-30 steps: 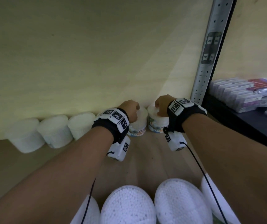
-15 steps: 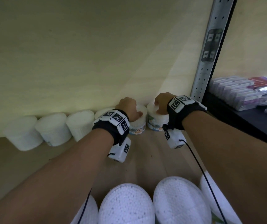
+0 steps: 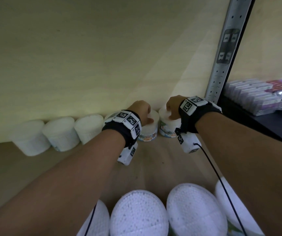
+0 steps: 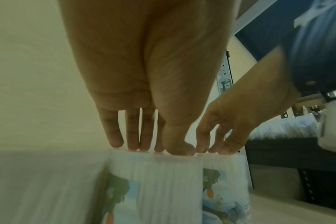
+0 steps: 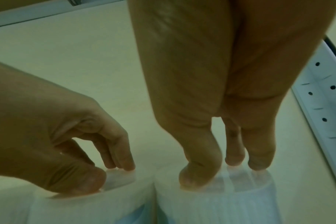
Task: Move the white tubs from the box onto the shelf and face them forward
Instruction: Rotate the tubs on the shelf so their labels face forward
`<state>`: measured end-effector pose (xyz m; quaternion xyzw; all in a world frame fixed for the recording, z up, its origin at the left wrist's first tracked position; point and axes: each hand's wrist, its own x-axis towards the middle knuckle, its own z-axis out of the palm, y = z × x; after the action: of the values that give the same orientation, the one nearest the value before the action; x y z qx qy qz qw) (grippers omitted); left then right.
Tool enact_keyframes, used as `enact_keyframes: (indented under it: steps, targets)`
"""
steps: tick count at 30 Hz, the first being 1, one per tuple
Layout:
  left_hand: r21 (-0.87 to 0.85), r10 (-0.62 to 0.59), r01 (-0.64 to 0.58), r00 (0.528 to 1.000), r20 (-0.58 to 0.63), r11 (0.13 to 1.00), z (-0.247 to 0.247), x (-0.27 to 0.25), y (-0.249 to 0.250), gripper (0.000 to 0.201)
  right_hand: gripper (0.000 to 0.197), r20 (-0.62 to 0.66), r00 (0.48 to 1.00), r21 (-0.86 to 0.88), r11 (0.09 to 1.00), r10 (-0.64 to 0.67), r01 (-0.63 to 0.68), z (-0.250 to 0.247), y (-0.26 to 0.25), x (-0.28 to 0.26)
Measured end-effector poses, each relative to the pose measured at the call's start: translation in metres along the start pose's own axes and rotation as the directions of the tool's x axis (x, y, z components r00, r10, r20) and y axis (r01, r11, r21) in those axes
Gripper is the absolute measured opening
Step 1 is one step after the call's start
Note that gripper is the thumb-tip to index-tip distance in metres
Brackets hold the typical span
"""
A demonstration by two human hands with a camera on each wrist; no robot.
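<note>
Two white tubs with picture labels stand side by side at the back of the wooden shelf (image 3: 162, 164), against the rear wall. My left hand (image 3: 141, 110) rests its thumb and fingertips on the lid of the left tub (image 3: 149, 132). This tub's "COTTON BUDS" label faces me. My right hand (image 3: 172, 108) presses its tips on the lid of the right tub (image 3: 166, 128). In the left wrist view the left hand (image 4: 153, 149) has straight fingers touching the tub (image 4: 157, 181). In the right wrist view the right hand (image 5: 220, 171) stands on its tub (image 5: 220, 201) the same way.
More white tubs (image 3: 60, 133) line the rear wall to the left. Several tubs (image 3: 139, 213) stand close under my forearms at the front. A perforated metal upright (image 3: 222, 65) bounds the shelf on the right. Beyond it, flat packets (image 3: 256, 94) lie on a dark shelf.
Both hands and the two tubs under them have slid a little farther back toward the rear wall. The fingers have stayed on the lids.
</note>
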<state>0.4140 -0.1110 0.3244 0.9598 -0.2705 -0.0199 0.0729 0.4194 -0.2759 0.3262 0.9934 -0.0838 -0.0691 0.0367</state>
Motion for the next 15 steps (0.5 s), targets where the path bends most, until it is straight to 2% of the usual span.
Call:
enact_keyframes:
  steps: [2,4,8,10,12,15]
  targets:
    - [0.046,0.009,-0.011,0.999,0.036,0.999,-0.002,0.0,0.003,0.032,0.044,0.02,1.0,-0.074,0.997,-0.004,0.005,0.0,-0.005,-0.001]
    - [0.089,0.032,-0.038,0.998,0.061,0.995,-0.005,0.0,0.008,0.037,0.042,0.05,0.998,-0.182,0.982,-0.031,0.039,-0.002,-0.008,-0.002]
    - [0.179,0.046,-0.072,0.988,0.148,0.981,-0.002,-0.002,0.021,0.032,0.038,0.217,0.975,-0.251,0.962,-0.049,0.104,-0.003,-0.001,0.005]
    - [0.235,0.06,-0.102,0.982,0.18,0.967,0.004,0.002,0.026,0.034,0.053,0.257,0.963,-0.271,0.951,-0.077,0.149,0.012,0.009,0.022]
    - [0.308,0.026,-0.098,0.973,0.23,0.946,0.005,0.004,0.032,0.041,0.066,0.274,0.96,-0.305,0.942,-0.055,0.141,0.026,0.017,0.029]
    - [0.31,-0.044,-0.064,0.943,0.331,0.948,0.025,0.019,0.035,0.047,0.069,0.29,0.955,-0.356,0.919,-0.062,0.168,0.036,0.025,0.014]
